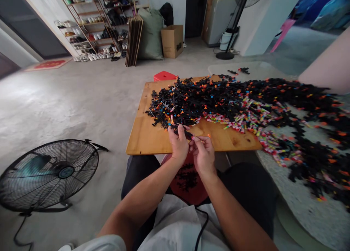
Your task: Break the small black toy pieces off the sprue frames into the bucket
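Holding a black plastic piece (183, 131) at the table's (147, 138) near edge, left hand (179, 145) fingers were closed on it; right hand (202, 154) pinched its coloured end; fitting step judged underway, needing steady alignment

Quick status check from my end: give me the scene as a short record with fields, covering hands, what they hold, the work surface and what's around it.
left hand: closed around a black piece, at the near edge of the board
right hand: fingertips pinch a small coloured piece, touching the left hand
surface: wooden board, hands at its near edge
pile: black pieces with orange and coloured bits, spilling right off the board
below hands: red container with black pieces, between the knees
floor: fan at left
background: shoe rack, cardboard box
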The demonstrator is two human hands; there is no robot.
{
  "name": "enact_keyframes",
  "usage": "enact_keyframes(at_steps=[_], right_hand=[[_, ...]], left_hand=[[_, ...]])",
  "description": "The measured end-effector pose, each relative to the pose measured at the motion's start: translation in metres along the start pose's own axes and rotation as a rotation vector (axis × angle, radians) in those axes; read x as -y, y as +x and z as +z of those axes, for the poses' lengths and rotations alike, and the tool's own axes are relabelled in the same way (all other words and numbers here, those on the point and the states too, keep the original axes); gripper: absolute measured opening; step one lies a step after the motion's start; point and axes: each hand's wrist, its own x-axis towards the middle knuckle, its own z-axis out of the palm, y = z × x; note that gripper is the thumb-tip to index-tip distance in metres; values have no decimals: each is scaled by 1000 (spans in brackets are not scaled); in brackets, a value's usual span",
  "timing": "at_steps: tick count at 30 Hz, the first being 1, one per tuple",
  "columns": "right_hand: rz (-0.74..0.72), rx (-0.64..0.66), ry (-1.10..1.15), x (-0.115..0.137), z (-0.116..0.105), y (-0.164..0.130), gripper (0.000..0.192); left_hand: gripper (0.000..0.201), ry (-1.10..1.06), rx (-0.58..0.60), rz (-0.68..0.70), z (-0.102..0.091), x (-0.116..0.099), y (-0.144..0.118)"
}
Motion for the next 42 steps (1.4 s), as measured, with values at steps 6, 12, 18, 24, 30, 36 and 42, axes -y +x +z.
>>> enact_keyframes(at_steps=[6, 12, 18, 24, 30, 36, 42], right_hand=[[80, 89, -108, 5, -15, 8, 32], [288, 298, -535, 18, -84, 18, 24], [267, 717, -1340, -9, -118, 12, 3], [360, 768, -1284, 21, -89, 34, 23], [-264, 208, -1623, 64, -66, 118, 25], [-297, 240, -1930, 47, -56, 158, 37], [-155, 162, -1807, 48, -54, 148, 27]], left_hand=[[31, -23, 71, -120, -13, 10, -8], [36, 211, 78, -129, -61, 30, 24], [24, 1039, 173, 134, -79, 33, 83], [52, 1327, 251, 20, -69, 25, 113], [51, 1319, 421, -97, -80, 16, 119], [39, 1075, 530, -120, -104, 7, 113], [54, 405, 733, -324, -118, 3, 105]])
